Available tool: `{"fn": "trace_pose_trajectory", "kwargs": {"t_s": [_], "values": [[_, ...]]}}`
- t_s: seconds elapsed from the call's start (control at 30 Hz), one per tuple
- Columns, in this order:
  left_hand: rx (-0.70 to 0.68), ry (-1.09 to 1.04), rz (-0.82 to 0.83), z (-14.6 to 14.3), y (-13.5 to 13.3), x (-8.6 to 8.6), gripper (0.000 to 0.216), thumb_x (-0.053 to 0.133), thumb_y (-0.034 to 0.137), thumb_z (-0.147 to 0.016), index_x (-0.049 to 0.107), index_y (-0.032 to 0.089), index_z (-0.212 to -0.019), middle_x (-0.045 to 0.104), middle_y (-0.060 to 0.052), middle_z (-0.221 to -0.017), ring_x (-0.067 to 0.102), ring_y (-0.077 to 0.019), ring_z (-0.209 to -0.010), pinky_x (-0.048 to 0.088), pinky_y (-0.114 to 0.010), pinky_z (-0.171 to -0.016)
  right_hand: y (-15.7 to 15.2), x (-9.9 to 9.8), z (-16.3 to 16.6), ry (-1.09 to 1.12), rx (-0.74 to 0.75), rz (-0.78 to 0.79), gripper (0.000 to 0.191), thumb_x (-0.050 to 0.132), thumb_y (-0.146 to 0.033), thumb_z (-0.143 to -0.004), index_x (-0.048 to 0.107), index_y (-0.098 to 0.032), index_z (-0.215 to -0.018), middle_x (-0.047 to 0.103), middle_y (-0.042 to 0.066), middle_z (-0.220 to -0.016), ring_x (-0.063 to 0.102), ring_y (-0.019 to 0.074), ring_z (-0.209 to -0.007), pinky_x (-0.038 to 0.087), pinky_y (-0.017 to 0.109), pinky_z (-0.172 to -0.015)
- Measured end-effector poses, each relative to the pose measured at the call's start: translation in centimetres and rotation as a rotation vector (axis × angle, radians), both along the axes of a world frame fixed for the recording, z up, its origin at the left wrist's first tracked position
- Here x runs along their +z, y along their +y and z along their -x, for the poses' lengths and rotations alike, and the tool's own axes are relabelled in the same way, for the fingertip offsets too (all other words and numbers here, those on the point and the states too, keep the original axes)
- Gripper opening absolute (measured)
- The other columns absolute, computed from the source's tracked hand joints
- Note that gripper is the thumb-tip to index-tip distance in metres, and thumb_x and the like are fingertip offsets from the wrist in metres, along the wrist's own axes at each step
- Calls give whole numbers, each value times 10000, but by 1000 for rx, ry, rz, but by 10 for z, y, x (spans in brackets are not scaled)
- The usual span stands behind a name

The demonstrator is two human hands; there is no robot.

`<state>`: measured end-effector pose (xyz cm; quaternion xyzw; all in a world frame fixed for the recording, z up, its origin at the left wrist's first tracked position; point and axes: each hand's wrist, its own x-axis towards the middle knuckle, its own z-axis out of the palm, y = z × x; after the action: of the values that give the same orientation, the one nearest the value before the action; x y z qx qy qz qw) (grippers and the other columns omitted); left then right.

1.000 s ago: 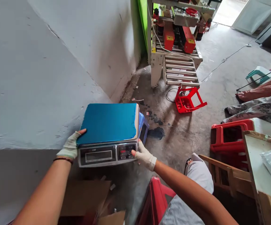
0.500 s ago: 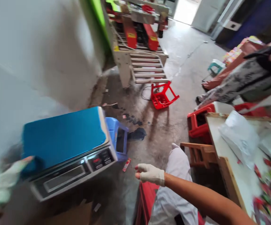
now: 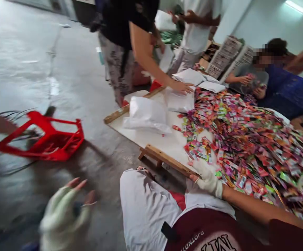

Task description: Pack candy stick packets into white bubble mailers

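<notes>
My left hand (image 3: pixel 65 212), in a pale fingerless glove, hangs blurred above the concrete floor at the lower left, fingers spread and holding nothing. At the near edge of the low wood-framed table (image 3: pixel 164 158), my right hand (image 3: pixel 206 179), in a white glove, lies flat with its fingers beside a big heap of colourful small sachets (image 3: pixel 248 143). Two filled white plastic bags (image 3: pixel 146 115) lie on the table's left end. My knee in white trousers (image 3: pixel 143 205) is between the hands.
An overturned red plastic stool (image 3: pixel 49 139) and loose cables lie on the floor at left. A standing person in black presses a hand (image 3: pixel 181 87) on white bags; another stands behind, and one sits in blue (image 3: pixel 285 87) across the table. Stacked cartons (image 3: pixel 224 55) stand beyond.
The view has swung right, from the blue-topped scale by the wall to the table. Both hands have left the scale; my right hand now rests on the table's edge.
</notes>
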<state>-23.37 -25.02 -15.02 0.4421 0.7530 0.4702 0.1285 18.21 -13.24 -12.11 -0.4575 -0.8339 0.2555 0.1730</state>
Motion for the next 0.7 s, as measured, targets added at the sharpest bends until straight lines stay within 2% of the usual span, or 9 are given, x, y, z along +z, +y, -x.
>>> {"fn": "trace_pose_trajectory", "kwargs": {"t_s": [0.07, 0.13, 0.2, 0.27, 0.37, 0.47, 0.6, 0.63, 0.7], "values": [[-334, 86, -72, -55, 63, 6, 486, 555, 510, -847, 573, 392, -1318, 581, -29, -1355, 535, -317, -1286, 411, -498, -1152, -14, -4, -70, -291, -243, -132, 644, 542, -446, -877, 456, -220, -1474, 478, 166, -1471, 401, 351, -1395, 332, 552, -1151], [-675, 144, -40, -109, 117, 12, 602, 512, 496, -852, 496, 303, -1422, 518, -80, -1444, 470, -316, -1363, 408, -456, -1153, -41, -10, -135, -571, -520, -171, 754, 567, -462, -836, 395, -172, -1511, 390, 211, -1526, 312, 396, -1437, 281, 596, -1151], [-925, 221, 32, -156, 163, 13, 736, 528, 513, -839, 395, 213, -1498, 437, -139, -1512, 365, -330, -1441, 393, -449, -1149, -74, -14, -190, -766, -796, -159, 844, 588, -509, -808, 349, -137, -1527, 318, 249, -1552, 244, 449, -1451, 240, 648, -1131], [-1045, 339, 113, -194, 203, 9, 869, 603, 542, -786, 341, 159, -1521, 398, -199, -1526, 290, -380, -1469, 358, -505, -1147, -99, -16, -230, -842, -1012, -105, 932, 591, -572, -795, 270, -137, -1554, 243, 265, -1577, 221, 486, -1444, 251, 677, -1093], [-1071, 528, 268, -243, 253, -4, 1016, 700, 602, -677, 361, 121, -1505, 398, -276, -1503, 248, -476, -1456, 267, -644, -1124, -108, -16, -261, -790, -1162, -3, 1071, 622, -616, -767, 113, -156, -1590, 152, 283, -1593, 299, 502, -1397, 355, 639, -1018], [-1127, 620, 394, -300, 277, -15, 1124, 712, 680, -616, 356, 91, -1504, 349, -326, -1517, 179, -525, -1459, 176, -717, -1101, -81, -15, -265, -743, -1149, 58, 1110, 678, -588, -732, 127, -146, -1589, 161, 312, -1576, 351, 523, -1348, 397, 612, -975], [-1250, 649, 385, -396, 268, -21, 1249, 709, 711, -588, 227, 86, -1557, 253, -348, -1560, 79, -523, -1482, 112, -734, -1096, -17, -11, -251, -632, -1023, 76, 1008, 671, -521, -775, 175, -193, -1589, 239, 269, -1577, 402, 457, -1345, 424, 537, -985], [-1255, 652, 371, -419, 263, -21, 1275, 714, 711, -579, 209, 71, -1560, 238, -354, -1563, 71, -524, -1483, 107, -726, -1102, 1, -9, -248, -583, -1049, 91, 965, 663, -489, -791, 183, -233, -1588, 275, 240, -1574, 463, 419, -1308, 449, 503, -963], [-1259, 651, 347, -461, 259, -18, 1283, 718, 696, -588, 199, 33, -1556, 214, -362, -1568, 77, -531, -1478, 100, -706, -1121, 35, -1, -250, -502, -1052, 119, 807, 610, -438, -848, 275, -261, -1560, 487, 199, -1446, 551, 367, -1225, 464, 478, -956]]}}
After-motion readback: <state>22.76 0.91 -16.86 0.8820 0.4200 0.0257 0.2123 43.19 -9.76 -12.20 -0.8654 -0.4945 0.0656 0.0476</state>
